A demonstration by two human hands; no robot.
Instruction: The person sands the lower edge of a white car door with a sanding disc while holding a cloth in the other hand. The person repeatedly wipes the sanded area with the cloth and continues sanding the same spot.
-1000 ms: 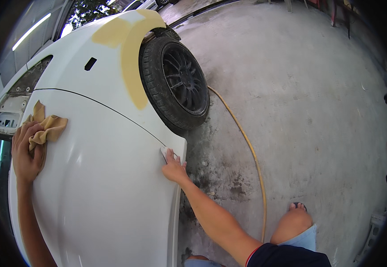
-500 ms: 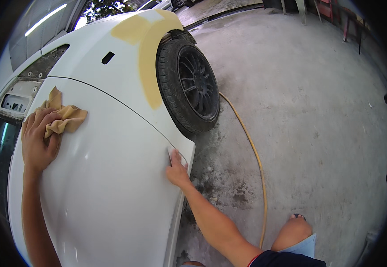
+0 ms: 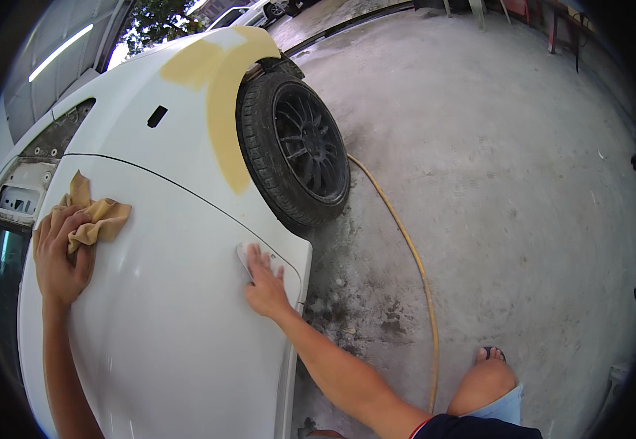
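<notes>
My left hand [image 3: 62, 256] rests on the white car door [image 3: 171, 314], its fingers closed over a crumpled tan cloth [image 3: 102, 219]. Against the same panel, near its lower corner by the wheel, my right hand [image 3: 265, 284] presses a thin pale grey-white pad [image 3: 243, 254]. Most of that pad lies under the fingers, so its exact kind is hard to make out. A dark curved seam [image 3: 179, 183] parts the door from the rear panel, which carries a yellowish patch [image 3: 223, 139] around the wheel arch.
A black wheel [image 3: 296, 146] stands beyond my right hand. From it a yellow hose [image 3: 409, 241] runs across the grey concrete floor [image 3: 523, 205] toward my foot [image 3: 490, 355]. At the far edge are chair legs [image 3: 477, 11] and a parked car [image 3: 259, 11].
The view has shifted, moving the car slightly left and down. My right hand has slid with the pad leftward on the door, away from the corner. The left hand stays on the cloth.
</notes>
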